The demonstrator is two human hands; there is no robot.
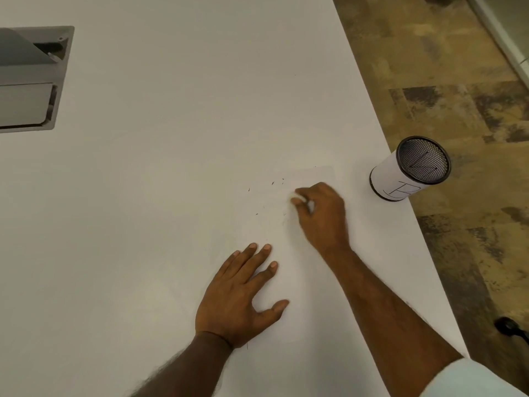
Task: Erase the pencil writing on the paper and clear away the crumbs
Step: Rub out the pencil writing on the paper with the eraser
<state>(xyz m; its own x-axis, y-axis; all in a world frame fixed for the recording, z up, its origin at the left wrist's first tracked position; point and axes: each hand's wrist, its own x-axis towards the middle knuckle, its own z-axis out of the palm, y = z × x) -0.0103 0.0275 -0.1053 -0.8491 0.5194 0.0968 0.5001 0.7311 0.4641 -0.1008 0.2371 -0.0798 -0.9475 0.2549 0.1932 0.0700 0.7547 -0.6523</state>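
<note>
R hand [320, 216] pinching eraser [311, 206], cup [399, 179] lettering unclear

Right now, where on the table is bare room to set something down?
Bare: the tabletop between the grey hatch and the crumbs, and left of the left hand. Crowded: right hand, paper and mesh cup by the right edge.
</note>
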